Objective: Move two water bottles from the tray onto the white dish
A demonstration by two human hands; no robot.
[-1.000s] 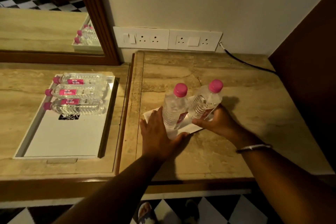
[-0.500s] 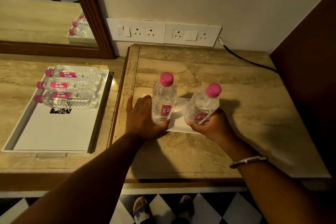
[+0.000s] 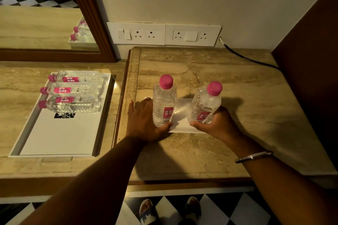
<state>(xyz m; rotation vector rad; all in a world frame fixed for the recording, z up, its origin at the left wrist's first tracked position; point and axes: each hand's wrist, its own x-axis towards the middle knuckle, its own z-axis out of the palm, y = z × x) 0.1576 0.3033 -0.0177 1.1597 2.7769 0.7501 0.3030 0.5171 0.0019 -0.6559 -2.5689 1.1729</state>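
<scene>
Both bottles stood on the white dish (image 3: 182, 124): the left hand (image 3: 144, 124) wrapped the upright bottle (image 3: 163, 104), the right hand (image 3: 217, 126) gripped the tilted bottle (image 3: 204, 106); three more lay in the tray (image 3: 60, 139)

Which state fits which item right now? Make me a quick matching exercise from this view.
Items:
1. left bottle
2. right bottle
3. tray bottles
4. bracelet

States:
A. lying flat on the tray
B. on the right wrist
C. upright, beside the left hand
D. tilted, gripped by the right hand

Pairs: 1-C, 2-D, 3-A, 4-B
</scene>
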